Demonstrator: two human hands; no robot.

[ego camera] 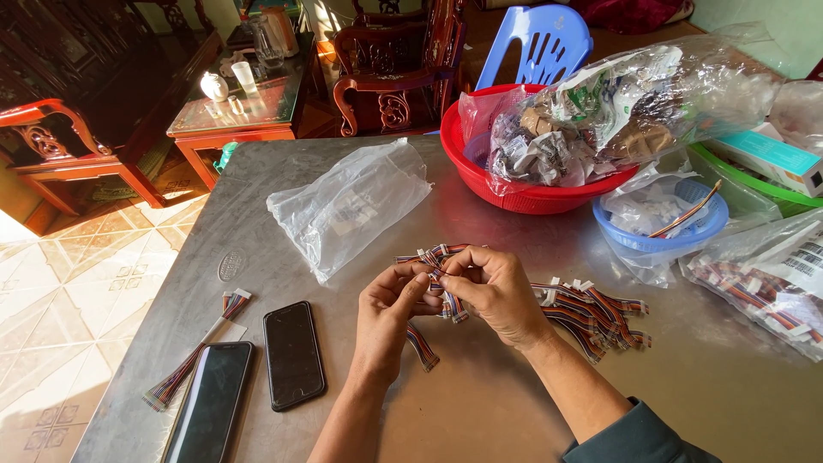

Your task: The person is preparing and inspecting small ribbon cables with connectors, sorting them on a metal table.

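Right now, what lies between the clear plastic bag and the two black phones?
Nothing: in the head view, only bare grey metal table separates the clear plastic bag from the two black phones.

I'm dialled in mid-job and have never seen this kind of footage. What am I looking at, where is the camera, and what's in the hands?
There is no machine: the one picture comes from a camera on a person's head, looking down at their bare hands over a grey metal table. The left hand and right hand together pinch a short multicoloured ribbon cable. More such cables lie in a pile to the right. Two dark phones lie at the left, a clear plastic bag ahead, and a red basket of wrappers and a blue basket behind.
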